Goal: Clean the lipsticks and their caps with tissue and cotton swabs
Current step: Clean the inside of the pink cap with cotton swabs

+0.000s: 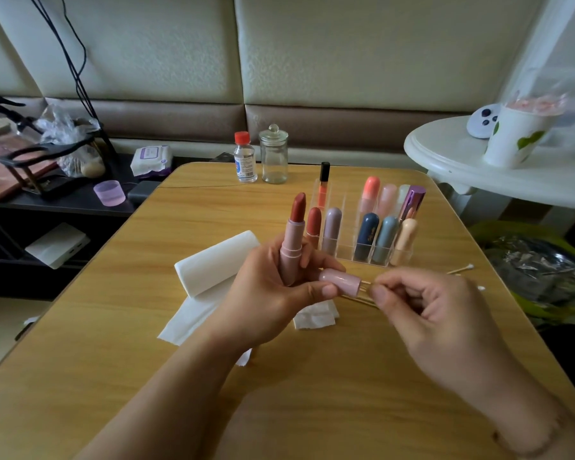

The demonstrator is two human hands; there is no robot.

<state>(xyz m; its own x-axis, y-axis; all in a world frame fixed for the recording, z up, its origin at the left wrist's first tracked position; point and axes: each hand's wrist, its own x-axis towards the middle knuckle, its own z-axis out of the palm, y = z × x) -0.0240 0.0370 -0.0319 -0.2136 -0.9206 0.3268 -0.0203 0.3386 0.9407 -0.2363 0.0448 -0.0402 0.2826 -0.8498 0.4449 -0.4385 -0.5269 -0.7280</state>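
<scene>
Now the left hand (273, 290) grips lipstick (292, 240) and cap (341, 280); right fingers (380, 293) pinch a cotton swab (365, 287) lying along the cap's axis, entering its mouth.

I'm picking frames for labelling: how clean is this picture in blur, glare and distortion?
Head view: the hands and lipstick are fairly sharp; the plastic bag at the right edge is smeared; wide-angle lens bends the table edges; soft even light, mild sheen on the cap.

Both forearms (166, 386) bare, no sleeves, hands ungloved.
</scene>
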